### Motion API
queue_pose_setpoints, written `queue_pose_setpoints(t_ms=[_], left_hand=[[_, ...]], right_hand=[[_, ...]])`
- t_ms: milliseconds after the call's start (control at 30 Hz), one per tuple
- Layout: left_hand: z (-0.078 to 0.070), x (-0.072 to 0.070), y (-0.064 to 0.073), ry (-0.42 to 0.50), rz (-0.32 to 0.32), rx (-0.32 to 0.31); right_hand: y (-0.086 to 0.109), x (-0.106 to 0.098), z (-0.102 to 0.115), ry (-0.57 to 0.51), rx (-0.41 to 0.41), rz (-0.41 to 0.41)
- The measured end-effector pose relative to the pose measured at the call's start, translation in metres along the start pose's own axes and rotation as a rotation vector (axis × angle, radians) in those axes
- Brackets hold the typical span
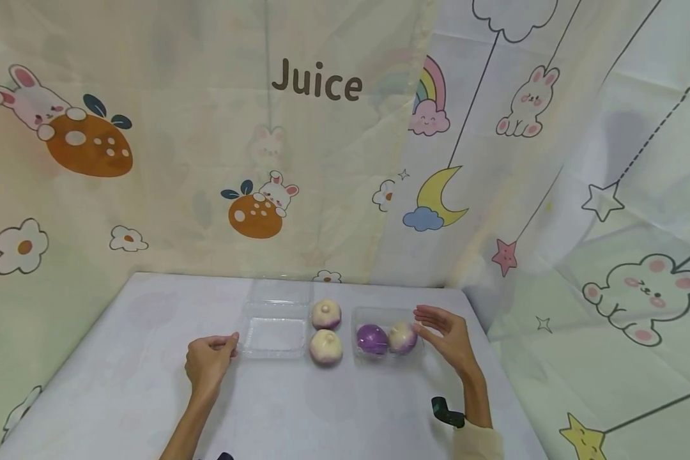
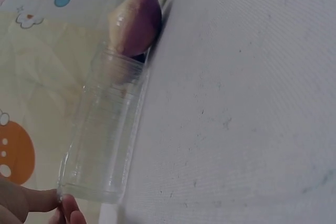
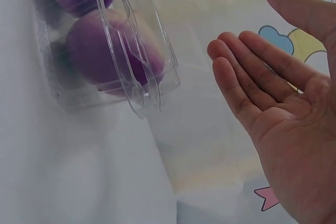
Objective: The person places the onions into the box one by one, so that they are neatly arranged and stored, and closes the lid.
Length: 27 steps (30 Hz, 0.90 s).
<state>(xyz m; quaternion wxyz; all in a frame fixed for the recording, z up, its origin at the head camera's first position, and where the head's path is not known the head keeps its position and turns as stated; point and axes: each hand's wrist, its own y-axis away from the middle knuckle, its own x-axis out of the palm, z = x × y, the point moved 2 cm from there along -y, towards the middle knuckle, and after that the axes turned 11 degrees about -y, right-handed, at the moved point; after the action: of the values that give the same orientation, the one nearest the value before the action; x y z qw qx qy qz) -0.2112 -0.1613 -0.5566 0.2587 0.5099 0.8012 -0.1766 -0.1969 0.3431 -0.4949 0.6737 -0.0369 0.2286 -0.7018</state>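
While left fingers (image 2: 42, 200) pinch one clear box (image 1: 275, 335), right fingers (image 3: 233, 90) released beside another box (image 1: 379, 314), two boxed bulbs (image 1: 372, 340), two loose bulbs (image 1: 326, 349)

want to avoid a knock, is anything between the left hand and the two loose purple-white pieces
Yes: the open clear container sits between the left hand and both the near piece and the far piece. That hand pinches the container's left edge.

The right hand (image 3: 294, 111), fingers loosely extended, is apart from a clear plastic box (image 3: 135, 100) holding two purple bulbs (image 3: 94, 48).
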Motion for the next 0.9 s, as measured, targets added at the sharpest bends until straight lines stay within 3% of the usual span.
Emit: queue_pose_setpoints(t_ms=[200, 533, 900], left_hand=[[-0.003, -0.002, -0.001, 0.032, -0.002, -0.007], [0.002, -0.001, 0.001, 0.106, 0.106, -0.055], [0.0, -0.002, -0.003, 0.133, 0.113, -0.051]], right_hand=[[-0.005, 0.009, 0.0, -0.019, -0.03, 0.027], [0.002, 0.014, -0.001, -0.037, -0.008, 0.052], [-0.008, 0.026, 0.003, -0.059, -0.05, 0.135]])
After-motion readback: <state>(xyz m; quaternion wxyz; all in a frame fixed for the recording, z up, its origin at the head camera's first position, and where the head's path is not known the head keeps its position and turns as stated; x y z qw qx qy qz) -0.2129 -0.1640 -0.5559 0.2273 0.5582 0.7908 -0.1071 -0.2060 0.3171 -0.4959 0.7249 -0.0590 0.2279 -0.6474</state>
